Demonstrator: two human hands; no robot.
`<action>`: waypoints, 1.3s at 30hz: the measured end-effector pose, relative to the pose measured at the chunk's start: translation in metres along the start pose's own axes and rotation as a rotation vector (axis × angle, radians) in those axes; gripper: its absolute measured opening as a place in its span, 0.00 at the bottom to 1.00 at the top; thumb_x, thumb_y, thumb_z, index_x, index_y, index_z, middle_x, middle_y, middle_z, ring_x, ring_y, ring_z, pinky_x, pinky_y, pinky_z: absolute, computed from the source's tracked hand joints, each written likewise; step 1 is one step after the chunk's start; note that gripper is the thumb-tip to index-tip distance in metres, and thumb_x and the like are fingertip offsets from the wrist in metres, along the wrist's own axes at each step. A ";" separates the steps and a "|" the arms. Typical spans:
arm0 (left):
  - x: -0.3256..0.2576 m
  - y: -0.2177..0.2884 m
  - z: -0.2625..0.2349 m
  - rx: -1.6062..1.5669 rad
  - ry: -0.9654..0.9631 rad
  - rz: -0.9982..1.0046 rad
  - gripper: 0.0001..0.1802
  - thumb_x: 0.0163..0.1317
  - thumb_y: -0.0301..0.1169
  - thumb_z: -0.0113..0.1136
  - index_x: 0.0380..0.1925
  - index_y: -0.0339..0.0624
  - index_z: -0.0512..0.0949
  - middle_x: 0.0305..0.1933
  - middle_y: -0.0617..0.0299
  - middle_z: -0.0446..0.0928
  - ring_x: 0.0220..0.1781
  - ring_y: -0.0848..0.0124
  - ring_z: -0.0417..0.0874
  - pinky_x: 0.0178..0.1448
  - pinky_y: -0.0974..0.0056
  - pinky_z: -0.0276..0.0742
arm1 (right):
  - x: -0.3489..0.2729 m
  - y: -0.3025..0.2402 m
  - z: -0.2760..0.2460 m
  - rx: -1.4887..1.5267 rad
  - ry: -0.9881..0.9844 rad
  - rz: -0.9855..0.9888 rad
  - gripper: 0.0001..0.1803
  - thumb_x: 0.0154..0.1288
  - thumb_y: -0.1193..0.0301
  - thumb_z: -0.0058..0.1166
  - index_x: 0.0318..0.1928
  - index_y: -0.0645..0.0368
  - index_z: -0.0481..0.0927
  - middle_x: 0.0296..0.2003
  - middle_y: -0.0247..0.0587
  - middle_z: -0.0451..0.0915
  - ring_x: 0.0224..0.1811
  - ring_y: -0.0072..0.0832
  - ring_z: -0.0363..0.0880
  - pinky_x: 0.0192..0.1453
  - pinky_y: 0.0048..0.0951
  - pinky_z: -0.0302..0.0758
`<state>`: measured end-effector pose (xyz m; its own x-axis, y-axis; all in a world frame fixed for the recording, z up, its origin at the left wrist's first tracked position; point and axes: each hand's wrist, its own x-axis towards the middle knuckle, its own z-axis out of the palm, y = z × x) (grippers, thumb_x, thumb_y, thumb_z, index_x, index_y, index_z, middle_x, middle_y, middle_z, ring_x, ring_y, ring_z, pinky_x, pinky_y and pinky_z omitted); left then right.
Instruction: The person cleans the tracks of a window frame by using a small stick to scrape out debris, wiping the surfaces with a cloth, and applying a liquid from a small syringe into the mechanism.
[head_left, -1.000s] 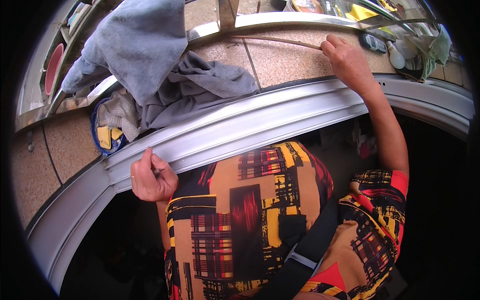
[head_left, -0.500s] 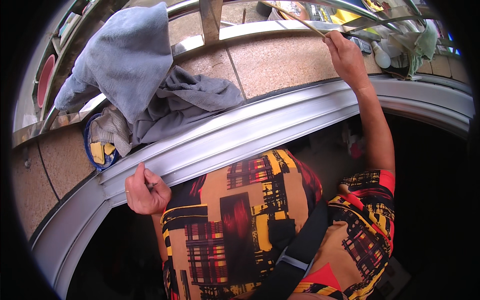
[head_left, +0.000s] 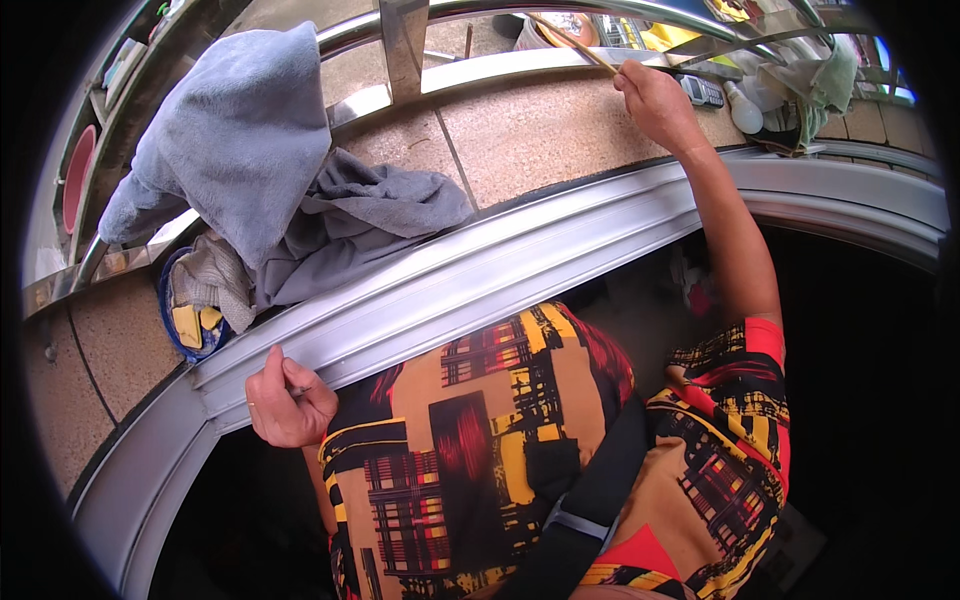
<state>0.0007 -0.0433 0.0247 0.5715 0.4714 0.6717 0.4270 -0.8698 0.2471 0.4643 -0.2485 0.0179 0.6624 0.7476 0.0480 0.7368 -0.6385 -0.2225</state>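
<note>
One thin wooden stick (head_left: pixel 578 46) is beyond the aluminium window track (head_left: pixel 480 262), its near end pinched in the right hand (head_left: pixel 660 108), slanting forward-left across the metal railing (head_left: pixel 403 55). The left hand (head_left: pixel 290 402) curls by the track's left end, contents unclear. Beyond the track: blue-grey towel (head_left: pixel 235 130) left, light bulb (head_left: pixel 743 110) right.

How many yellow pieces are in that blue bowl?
2 that I can see: a bigger yellow piece on the left and a smaller one on the right, inside the blue bowl. The pale fabric there may hide more.
</note>
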 end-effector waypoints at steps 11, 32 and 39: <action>0.002 -0.001 -0.005 -0.053 -0.146 -0.062 0.08 0.64 0.20 0.59 0.41 0.29 0.81 0.21 0.59 0.69 0.20 0.65 0.67 0.25 0.64 0.64 | -0.054 0.023 -0.035 0.546 -0.091 0.237 0.08 0.71 0.74 0.51 0.40 0.68 0.79 0.29 0.41 0.81 0.32 0.29 0.79 0.39 0.30 0.75; 0.101 -0.033 0.042 -0.301 -0.680 0.124 0.22 0.53 0.29 0.72 0.48 0.41 0.78 0.36 0.57 0.73 0.35 0.56 0.79 0.37 0.56 0.74 | -0.061 -0.051 -0.006 0.172 0.467 -0.112 0.04 0.67 0.77 0.52 0.40 0.62 0.79 0.32 0.49 0.79 0.32 0.49 0.79 0.38 0.40 0.74; 0.115 -0.006 0.024 -0.490 -0.865 0.202 0.23 0.57 0.24 0.64 0.54 0.38 0.73 0.40 0.51 0.72 0.38 0.56 0.78 0.42 0.56 0.76 | -0.038 -0.062 -0.008 0.138 0.483 -0.205 0.04 0.65 0.76 0.52 0.38 0.62 0.79 0.31 0.45 0.80 0.32 0.47 0.80 0.36 0.39 0.75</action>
<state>0.0804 0.0195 0.0837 0.9955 0.0831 0.0445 0.0426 -0.8174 0.5745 0.3946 -0.2391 0.0379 0.5177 0.6649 0.5385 0.8544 -0.4340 -0.2856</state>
